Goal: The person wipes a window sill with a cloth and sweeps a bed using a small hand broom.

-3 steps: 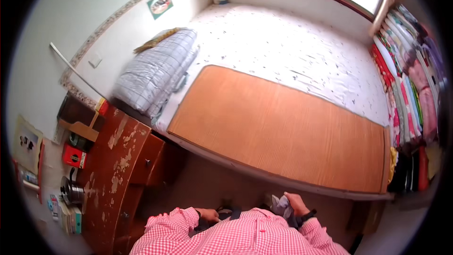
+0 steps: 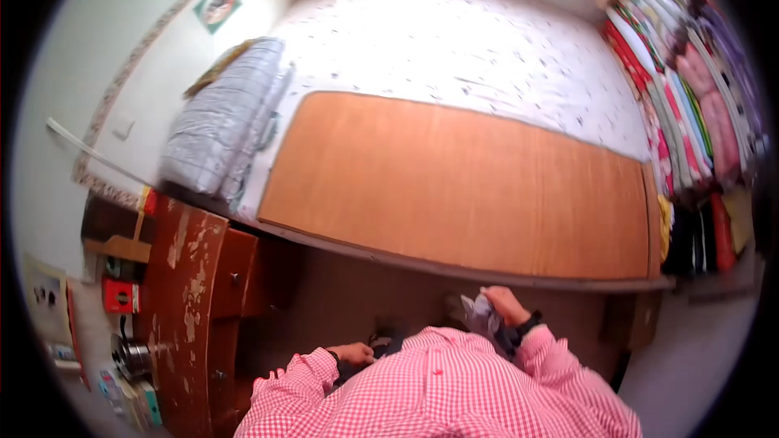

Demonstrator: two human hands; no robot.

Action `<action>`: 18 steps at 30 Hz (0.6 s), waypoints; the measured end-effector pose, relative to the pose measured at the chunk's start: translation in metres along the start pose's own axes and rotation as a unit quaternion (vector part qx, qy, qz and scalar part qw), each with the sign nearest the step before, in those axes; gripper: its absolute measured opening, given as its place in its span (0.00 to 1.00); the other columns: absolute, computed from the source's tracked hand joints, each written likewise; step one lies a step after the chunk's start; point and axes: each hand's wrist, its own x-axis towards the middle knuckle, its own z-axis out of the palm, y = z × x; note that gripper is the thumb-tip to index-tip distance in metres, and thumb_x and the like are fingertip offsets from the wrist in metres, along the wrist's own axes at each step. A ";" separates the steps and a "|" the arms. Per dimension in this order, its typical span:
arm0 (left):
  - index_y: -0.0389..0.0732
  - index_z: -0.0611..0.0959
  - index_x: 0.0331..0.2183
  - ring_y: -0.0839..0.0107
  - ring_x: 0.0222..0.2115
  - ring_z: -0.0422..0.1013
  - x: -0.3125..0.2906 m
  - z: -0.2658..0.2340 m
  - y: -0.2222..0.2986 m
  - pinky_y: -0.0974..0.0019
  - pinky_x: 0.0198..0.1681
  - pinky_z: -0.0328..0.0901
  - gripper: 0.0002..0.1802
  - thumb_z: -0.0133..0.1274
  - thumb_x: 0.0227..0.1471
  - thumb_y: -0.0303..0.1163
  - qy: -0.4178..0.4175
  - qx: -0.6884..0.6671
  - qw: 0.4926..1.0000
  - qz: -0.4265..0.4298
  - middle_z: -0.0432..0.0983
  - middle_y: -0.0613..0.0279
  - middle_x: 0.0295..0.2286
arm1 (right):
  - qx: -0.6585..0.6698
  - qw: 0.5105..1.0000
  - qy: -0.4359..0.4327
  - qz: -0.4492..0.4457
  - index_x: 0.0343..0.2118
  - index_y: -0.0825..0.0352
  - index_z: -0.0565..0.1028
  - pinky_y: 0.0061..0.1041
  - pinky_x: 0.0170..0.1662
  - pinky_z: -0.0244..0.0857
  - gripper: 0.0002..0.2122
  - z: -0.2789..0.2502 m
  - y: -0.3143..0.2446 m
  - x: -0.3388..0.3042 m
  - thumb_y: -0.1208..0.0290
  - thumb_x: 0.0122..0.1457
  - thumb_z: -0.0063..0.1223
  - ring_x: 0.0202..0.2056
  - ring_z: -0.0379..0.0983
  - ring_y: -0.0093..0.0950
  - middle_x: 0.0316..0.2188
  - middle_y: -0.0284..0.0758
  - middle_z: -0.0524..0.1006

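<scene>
My right hand [image 2: 507, 307] is closed around a crumpled pale grey cloth [image 2: 482, 314], held low in front of me, short of the bed's near edge. Close to my waist, my left hand [image 2: 354, 353] has its fingers curled in. Whether anything lies inside them is hidden. Beyond both hands, a large orange-brown wood-grain mat [image 2: 454, 186] lies along the near side of the bed [image 2: 422, 40], whose pale sheet has small dark marks. Neither hand touches the mat.
A worn red-brown desk [image 2: 182, 300] stands at my left, with a pot [image 2: 130, 357] and a red box [image 2: 122, 296]. Folded grey bedding [image 2: 223, 118] rests on the bed's left. Stacked quilts and clothes [image 2: 690, 97] rise at the right. A white rod [image 2: 97, 150] leans by the wall.
My view has turned, so the bed and desk sit further left in the picture, the bed also higher. Both hands appear slightly higher; the cloth stays in my right hand.
</scene>
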 end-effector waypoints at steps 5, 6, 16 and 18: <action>0.41 0.82 0.27 0.75 0.27 0.69 0.016 0.042 0.064 0.67 0.33 0.65 0.12 0.52 0.52 0.39 0.030 -0.053 0.998 -0.019 0.75 0.69 0.23 | 0.171 0.971 -0.011 0.164 0.22 0.67 0.74 0.20 0.26 0.60 0.13 -0.090 -0.008 0.002 0.66 0.60 0.48 0.21 0.65 0.18 0.19 0.26 0.72; 0.41 0.82 0.27 0.75 0.27 0.69 0.009 0.042 0.079 0.67 0.33 0.65 0.12 0.52 0.52 0.39 0.022 -0.048 0.998 -0.024 0.75 0.69 0.23 | 0.173 0.967 0.000 0.189 0.23 0.67 0.74 0.20 0.27 0.61 0.12 -0.095 -0.005 0.002 0.65 0.60 0.48 0.22 0.66 0.18 0.20 0.26 0.73; 0.37 0.81 0.42 0.78 0.35 0.71 -0.074 0.065 0.197 0.72 0.42 0.64 0.18 0.54 0.54 0.39 -0.035 -0.168 0.984 -0.044 0.78 0.67 0.37 | -0.086 0.976 0.159 0.122 0.30 0.72 0.74 0.26 0.32 0.65 0.15 -0.176 0.049 0.016 0.63 0.48 0.57 0.28 0.72 0.26 0.25 0.38 0.76; 0.38 0.81 0.43 0.78 0.34 0.71 -0.073 0.073 0.201 0.72 0.41 0.65 0.18 0.54 0.53 0.39 -0.034 -0.166 0.983 -0.068 0.78 0.68 0.36 | -0.110 0.972 0.167 0.120 0.34 0.73 0.73 0.33 0.36 0.67 0.17 -0.201 0.075 0.030 0.63 0.45 0.57 0.32 0.74 0.37 0.28 0.45 0.77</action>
